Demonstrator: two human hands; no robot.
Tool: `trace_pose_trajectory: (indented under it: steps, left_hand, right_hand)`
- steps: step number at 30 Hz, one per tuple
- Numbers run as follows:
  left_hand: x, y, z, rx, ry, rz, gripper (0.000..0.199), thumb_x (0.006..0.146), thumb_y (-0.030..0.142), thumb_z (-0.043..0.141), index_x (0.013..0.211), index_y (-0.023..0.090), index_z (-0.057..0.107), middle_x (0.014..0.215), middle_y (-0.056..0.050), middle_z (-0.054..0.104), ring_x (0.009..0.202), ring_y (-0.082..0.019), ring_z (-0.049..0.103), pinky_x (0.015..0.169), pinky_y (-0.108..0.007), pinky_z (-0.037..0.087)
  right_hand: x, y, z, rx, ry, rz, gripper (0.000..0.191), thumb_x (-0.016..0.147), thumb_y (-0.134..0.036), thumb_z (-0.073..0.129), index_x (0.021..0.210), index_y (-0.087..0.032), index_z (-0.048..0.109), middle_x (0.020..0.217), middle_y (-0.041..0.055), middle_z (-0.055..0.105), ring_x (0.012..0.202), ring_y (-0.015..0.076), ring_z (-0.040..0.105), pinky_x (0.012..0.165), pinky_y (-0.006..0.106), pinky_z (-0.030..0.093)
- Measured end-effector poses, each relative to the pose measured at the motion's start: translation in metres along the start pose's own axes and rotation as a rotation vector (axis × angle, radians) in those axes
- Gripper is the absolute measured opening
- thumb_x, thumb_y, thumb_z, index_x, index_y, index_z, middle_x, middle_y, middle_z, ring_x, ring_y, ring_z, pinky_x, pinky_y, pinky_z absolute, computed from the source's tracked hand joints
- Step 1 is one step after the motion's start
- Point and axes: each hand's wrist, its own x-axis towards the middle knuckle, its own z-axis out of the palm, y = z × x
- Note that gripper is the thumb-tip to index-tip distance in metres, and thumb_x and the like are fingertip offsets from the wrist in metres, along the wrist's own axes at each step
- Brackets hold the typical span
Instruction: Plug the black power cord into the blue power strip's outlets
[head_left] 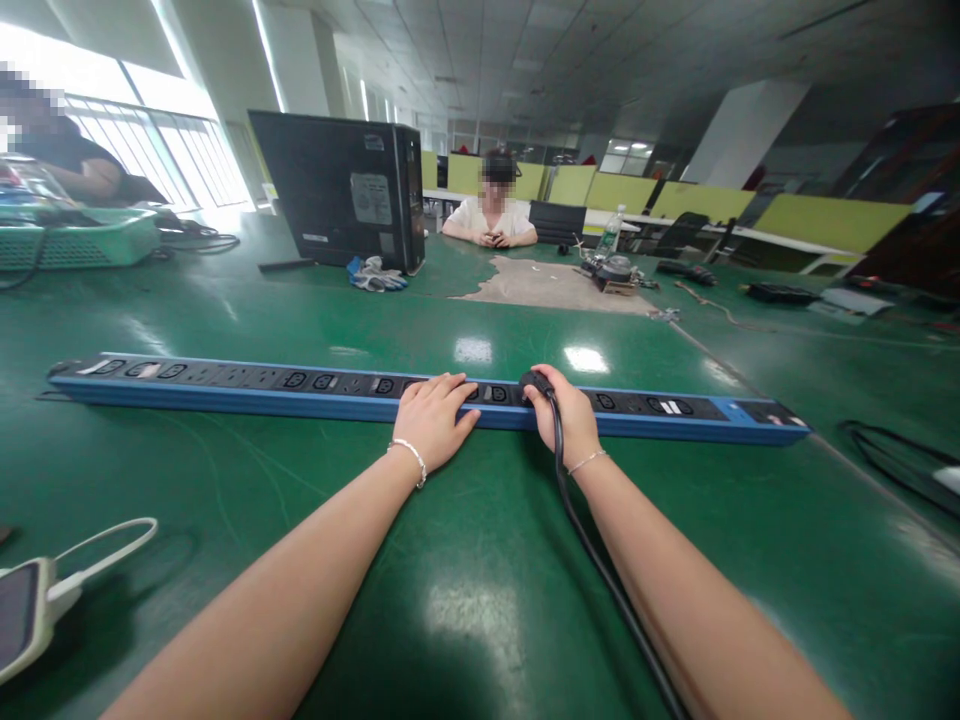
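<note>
A long blue power strip [337,400] with a black socket face lies across the green table. My left hand [433,420] rests on the strip near its middle, fingers spread over the sockets. To the right of it, my right hand [566,415] grips a black plug [537,382] at the strip's sockets; whether the plug is fully seated cannot be made out. From the plug a black cable [592,545] runs down toward the lower edge, beside my right forearm.
Behind the strip stand a black computer case [337,190], gloves [376,275] and a green basket [82,243]. A phone [26,610] lies at lower left, a black cable [892,450] at right. Two people are beyond.
</note>
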Motion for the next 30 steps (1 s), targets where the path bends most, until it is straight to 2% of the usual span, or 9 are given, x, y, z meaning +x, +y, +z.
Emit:
trace_pose_trajectory:
  steps: [5, 9, 17, 30]
  left_hand:
    - [0.000, 0.000, 0.000, -0.008, -0.001, 0.001, 0.038, 0.088, 0.043, 0.043, 0.122, 0.029, 0.054, 0.131, -0.001, 0.054, 0.122, -0.022, 0.046, 0.101, -0.041, 0.032]
    - [0.000, -0.001, 0.001, 0.013, 0.002, 0.011, 0.038, 0.088, 0.042, 0.043, 0.122, 0.028, 0.054, 0.132, 0.000, 0.054, 0.122, -0.022, 0.046, 0.101, -0.041, 0.032]
    - [0.000, -0.001, 0.000, 0.017, -0.003, 0.009, 0.038, 0.088, 0.043, 0.043, 0.122, 0.028, 0.054, 0.131, -0.001, 0.055, 0.122, -0.022, 0.046, 0.101, -0.041, 0.032]
    - [0.000, 0.000, -0.003, 0.039, -0.006, 0.020, 0.037, 0.088, 0.041, 0.043, 0.122, 0.029, 0.054, 0.131, -0.002, 0.055, 0.121, -0.023, 0.048, 0.099, -0.042, 0.034]
  right_hand:
    - [-0.006, -0.008, 0.002, -0.137, 0.010, -0.153, 0.031, 0.086, -0.031, 0.044, 0.112, -0.019, 0.057, 0.109, 0.0101, 0.066, 0.100, 0.0242, 0.060, 0.096, 0.042, 0.035]
    - [-0.008, -0.006, 0.005, -0.173, 0.008, -0.175, 0.032, 0.088, -0.033, 0.043, 0.114, -0.018, 0.056, 0.111, 0.0103, 0.066, 0.102, 0.0234, 0.059, 0.100, 0.043, 0.029]
    - [-0.014, 0.005, 0.010, -0.159, 0.028, -0.176, 0.036, 0.091, -0.038, 0.040, 0.115, -0.016, 0.055, 0.103, 0.0102, 0.068, 0.096, 0.0209, 0.062, 0.099, 0.038, 0.031]
    - [-0.019, 0.010, 0.003, -0.109, -0.029, -0.233, 0.036, 0.088, -0.033, 0.043, 0.120, -0.020, 0.051, 0.118, 0.0072, 0.063, 0.108, 0.0195, 0.057, 0.099, 0.037, 0.033]
